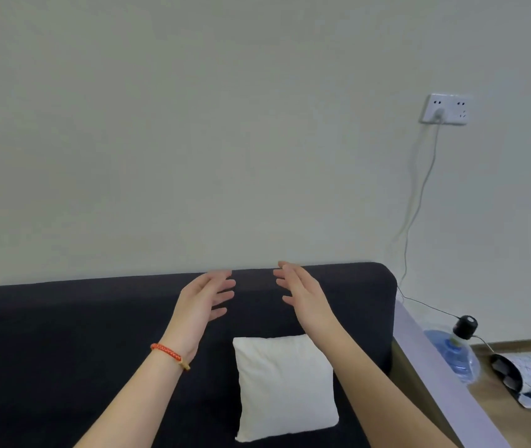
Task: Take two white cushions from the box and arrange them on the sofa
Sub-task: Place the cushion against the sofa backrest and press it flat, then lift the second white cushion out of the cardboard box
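Observation:
One white cushion (pixel 285 386) stands upright against the backrest of the dark sofa (pixel 63 334), toward its right end. My left hand (pixel 206 302), with a red braided bracelet at the wrist, and my right hand (pixel 302 294) are both raised above the cushion in front of the backrest's top. Palms face each other with fingers spread and nothing between them. Neither hand touches the cushion. No second cushion and no box are in view.
The sofa's pale armrest (pixel 432 376) runs along the right. Beyond it on the wooden floor lie a blue water jug (pixel 458 357) with a black pump, and a patterned bag (pixel 529 376). A white cable hangs from the wall socket (pixel 446 109).

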